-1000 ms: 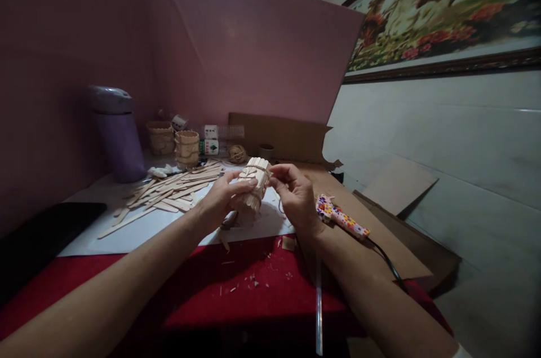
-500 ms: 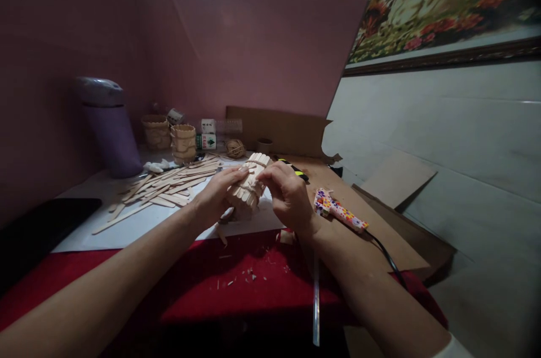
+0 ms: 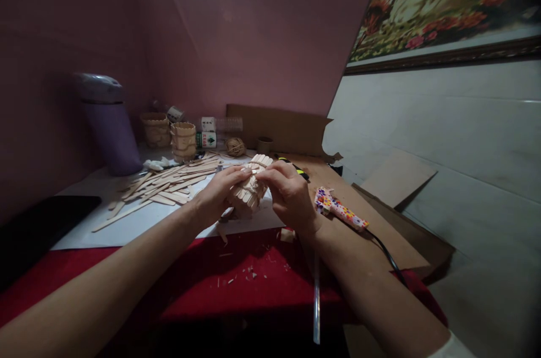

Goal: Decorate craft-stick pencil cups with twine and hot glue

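A small cup made of craft sticks (image 3: 249, 191), tilted on its side, is held above the white paper. My left hand (image 3: 217, 191) is closed around its left side, thumb along the sticks. My right hand (image 3: 291, 191) meets it from the right, with thumb and forefinger pinched together against its side. Small pale pieces show on the cup between both thumbs, too small to make out. Left of the hands lies a pile of loose craft sticks (image 3: 164, 183). The right palm's inside is hidden.
A purple bottle (image 3: 112, 138) and two finished-looking cups (image 3: 183, 142) stand at the back left. Behind the hands lies a twine ball (image 3: 235, 147). On cardboard at right rests a flowered glue gun (image 3: 340, 210) with its cord. Scraps litter the red cloth (image 3: 190, 284).
Both hands stay at the cup. My left thumb and right fingertips have shifted slightly closer together over its side, and the view has moved a little.
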`<state>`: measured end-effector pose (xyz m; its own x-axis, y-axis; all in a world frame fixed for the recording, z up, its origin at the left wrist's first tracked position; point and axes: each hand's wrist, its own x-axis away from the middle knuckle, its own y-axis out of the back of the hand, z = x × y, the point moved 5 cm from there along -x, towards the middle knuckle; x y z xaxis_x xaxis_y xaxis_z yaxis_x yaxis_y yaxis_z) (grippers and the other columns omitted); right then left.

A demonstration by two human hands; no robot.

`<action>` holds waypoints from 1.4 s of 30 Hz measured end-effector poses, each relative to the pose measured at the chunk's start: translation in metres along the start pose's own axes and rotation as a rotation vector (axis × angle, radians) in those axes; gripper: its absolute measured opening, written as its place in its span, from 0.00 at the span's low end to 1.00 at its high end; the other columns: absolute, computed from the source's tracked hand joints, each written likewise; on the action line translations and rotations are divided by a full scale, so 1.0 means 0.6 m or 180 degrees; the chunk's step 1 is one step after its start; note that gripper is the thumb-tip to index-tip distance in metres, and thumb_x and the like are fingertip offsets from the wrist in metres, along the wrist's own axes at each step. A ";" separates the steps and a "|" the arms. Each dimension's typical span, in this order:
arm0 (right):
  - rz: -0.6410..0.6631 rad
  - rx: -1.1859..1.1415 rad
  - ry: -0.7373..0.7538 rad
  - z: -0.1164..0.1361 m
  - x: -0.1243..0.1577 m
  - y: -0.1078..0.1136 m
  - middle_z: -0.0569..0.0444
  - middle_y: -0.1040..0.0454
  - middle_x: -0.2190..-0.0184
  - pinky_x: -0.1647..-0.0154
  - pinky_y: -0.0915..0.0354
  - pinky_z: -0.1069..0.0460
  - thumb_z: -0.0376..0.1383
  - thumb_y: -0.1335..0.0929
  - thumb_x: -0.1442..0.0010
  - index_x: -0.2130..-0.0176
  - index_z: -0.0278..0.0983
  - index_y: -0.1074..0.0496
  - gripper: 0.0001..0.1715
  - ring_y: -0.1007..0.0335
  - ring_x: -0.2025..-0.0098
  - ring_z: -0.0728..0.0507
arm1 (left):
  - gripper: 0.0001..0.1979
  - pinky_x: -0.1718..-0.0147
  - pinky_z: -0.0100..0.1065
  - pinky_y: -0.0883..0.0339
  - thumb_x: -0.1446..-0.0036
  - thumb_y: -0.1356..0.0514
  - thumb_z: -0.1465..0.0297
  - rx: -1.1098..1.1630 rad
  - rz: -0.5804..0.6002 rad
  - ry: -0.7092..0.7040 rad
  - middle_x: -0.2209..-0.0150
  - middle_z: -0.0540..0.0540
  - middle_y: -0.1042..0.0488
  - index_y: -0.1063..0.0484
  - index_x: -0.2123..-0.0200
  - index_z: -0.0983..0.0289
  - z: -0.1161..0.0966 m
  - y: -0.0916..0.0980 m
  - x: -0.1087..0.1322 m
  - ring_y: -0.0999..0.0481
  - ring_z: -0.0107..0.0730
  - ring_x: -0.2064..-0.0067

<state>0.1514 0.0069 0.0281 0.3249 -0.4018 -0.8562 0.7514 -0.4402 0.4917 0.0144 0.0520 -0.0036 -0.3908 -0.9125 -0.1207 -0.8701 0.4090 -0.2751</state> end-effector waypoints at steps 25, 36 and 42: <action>0.0087 -0.0082 -0.0106 0.004 0.002 -0.002 0.50 0.26 0.62 0.56 0.34 0.45 0.29 0.37 0.37 0.58 0.42 0.24 0.14 0.31 0.58 0.41 | 0.27 0.73 0.30 0.33 0.60 0.33 0.69 -0.0187 -0.0149 0.0042 0.64 0.55 0.24 0.29 0.53 0.66 -0.011 -0.006 0.009 0.26 0.32 0.68; -0.0836 -0.2304 -0.2314 -0.071 0.000 0.008 0.53 0.26 0.69 0.80 0.44 0.55 0.60 0.33 0.43 0.64 0.37 0.27 0.29 0.34 0.75 0.50 | 0.20 0.76 0.32 0.29 0.57 0.36 0.71 0.0049 -0.0163 0.0195 0.66 0.58 0.24 0.28 0.57 0.66 -0.012 0.010 0.006 0.25 0.35 0.70; -0.0552 -0.1576 -0.2208 -0.091 0.002 0.000 0.54 0.27 0.75 0.73 0.43 0.53 0.58 0.32 0.44 0.72 0.36 0.26 0.27 0.38 0.75 0.49 | 0.21 0.75 0.34 0.27 0.59 0.36 0.72 0.0157 -0.0429 0.0200 0.66 0.61 0.23 0.29 0.57 0.69 -0.023 0.026 0.001 0.23 0.37 0.71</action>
<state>0.1832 0.0503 0.0186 -0.1197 -0.8310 -0.5432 0.9736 -0.2053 0.0994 -0.0034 0.0579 0.0053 -0.2907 -0.9566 -0.0200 -0.9008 0.2807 -0.3314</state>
